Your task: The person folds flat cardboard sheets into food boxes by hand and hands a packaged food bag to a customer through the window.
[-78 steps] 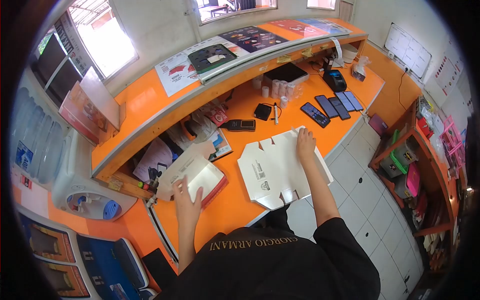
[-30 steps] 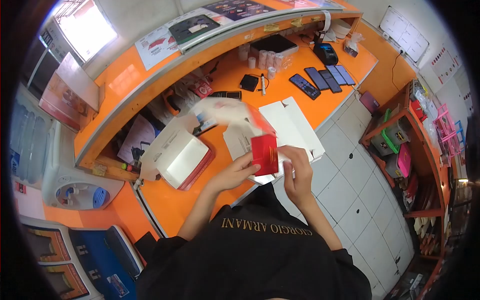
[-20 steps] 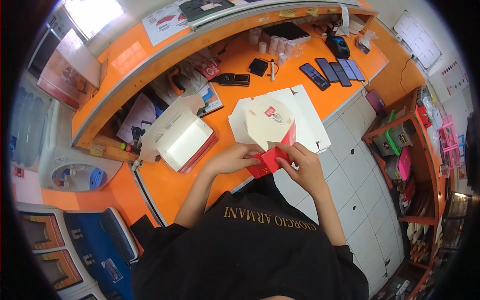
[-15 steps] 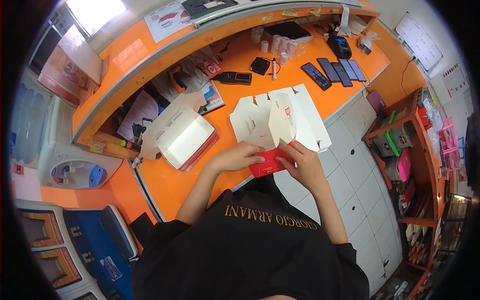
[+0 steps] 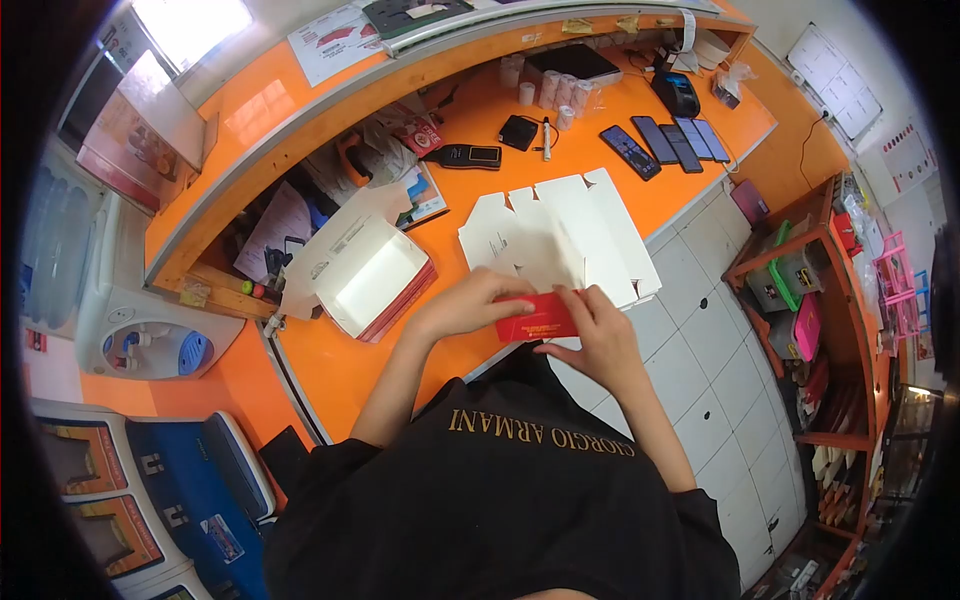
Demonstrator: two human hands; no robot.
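Observation:
A red and white cardboard box (image 5: 540, 318), partly folded, is held in front of my black shirt, with its red outer wall facing me. My left hand (image 5: 468, 305) grips the left end of that red wall. At the right end is my right hand (image 5: 607, 345), its fingers curled on the wall's upper edge and corner, its thumb stretched out below. Behind the box lie flat white cardboard blanks (image 5: 600, 225) with notched edges. Left of my hands stands a folded open box (image 5: 380, 285), white inside and red outside, with its lid raised.
Several phones (image 5: 630, 152) and a card terminal (image 5: 678, 95) lie on the orange counter (image 5: 570, 150). Paper rolls (image 5: 565, 92) stand at the back. A marker (image 5: 546, 140) lies near a black device (image 5: 468, 156). Orange shelves (image 5: 845, 300) are on the right; a water dispenser (image 5: 150, 330) is on the left.
The raised white flap has swung down and away, blurred by motion. The red wall has turned more toward me. My right thumb has moved off the wall, and my left hand has shifted slightly left.

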